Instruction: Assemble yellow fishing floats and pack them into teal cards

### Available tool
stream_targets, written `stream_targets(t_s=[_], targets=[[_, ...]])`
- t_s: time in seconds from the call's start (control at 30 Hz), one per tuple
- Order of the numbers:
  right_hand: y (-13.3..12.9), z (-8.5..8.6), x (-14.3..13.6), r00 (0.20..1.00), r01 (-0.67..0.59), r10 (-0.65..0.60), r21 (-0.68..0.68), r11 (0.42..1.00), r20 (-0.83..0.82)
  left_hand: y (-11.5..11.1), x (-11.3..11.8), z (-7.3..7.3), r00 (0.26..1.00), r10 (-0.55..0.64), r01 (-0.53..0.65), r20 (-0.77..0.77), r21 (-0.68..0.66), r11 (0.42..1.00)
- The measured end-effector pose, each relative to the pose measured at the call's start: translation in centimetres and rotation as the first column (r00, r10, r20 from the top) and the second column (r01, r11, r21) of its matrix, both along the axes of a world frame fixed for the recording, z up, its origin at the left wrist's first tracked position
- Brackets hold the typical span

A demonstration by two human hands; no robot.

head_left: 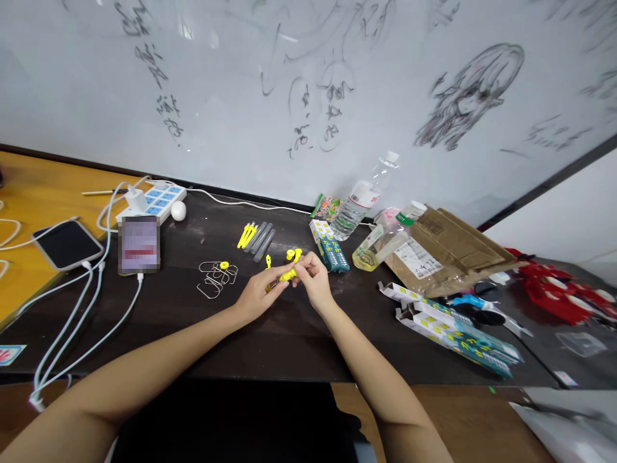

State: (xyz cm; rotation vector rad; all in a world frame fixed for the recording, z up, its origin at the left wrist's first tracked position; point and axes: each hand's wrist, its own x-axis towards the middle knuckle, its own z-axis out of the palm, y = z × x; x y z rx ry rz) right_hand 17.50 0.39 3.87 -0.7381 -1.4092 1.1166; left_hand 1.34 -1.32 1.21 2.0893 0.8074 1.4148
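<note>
My left hand (259, 293) is closed around a small tube-like piece with a bright yellow end (288, 275). My right hand (314, 283) pinches that yellow end, so both hands are on the same piece. Much of it is hidden by fingers. Just beyond the fingertips lie small yellow parts (290, 254) and a small yellow clip-like part (268, 261). Farther back, several yellow sticks (247, 235) lie beside several clear grey tubes (263, 240). To the left are bent metal wires (212, 281) with a yellow ring (224, 265) on them.
Teal-and-white boxes (330, 245) lie behind my right hand, with opened ones (453, 328) at the right. A water bottle (359, 202), an oil-coloured bottle (385, 241) and a cardboard package (434, 251) stand behind. At left are a phone (139, 244), cables and a power strip (161, 200).
</note>
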Motion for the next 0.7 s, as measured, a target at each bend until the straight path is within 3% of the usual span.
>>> stream_targets(t_s=[0.23,0.43,0.6,0.7], targets=[[0.1,0.1,1.0,0.993,-0.116,0.117,-0.030,0.993,0.035,0.1,-0.1,-0.2,0.997,-0.032,0.035,0.072,-0.034,0.999],[-0.1,1.0,1.0,0.993,-0.061,0.061,-0.002,0.998,0.099,-0.1,-0.1,-0.4,0.998,-0.006,0.005,0.057,0.027,1.000],[-0.6,0.7,-0.2,0.999,0.033,-0.033,-0.016,0.999,0.031,0.0,0.0,-0.5,1.000,0.019,-0.020,0.022,0.082,0.996],[-0.6,0.3,-0.4,1.000,0.005,-0.005,-0.027,1.000,-0.016,0.1,0.0,-0.4,1.000,0.013,-0.015,0.028,0.082,0.997]])
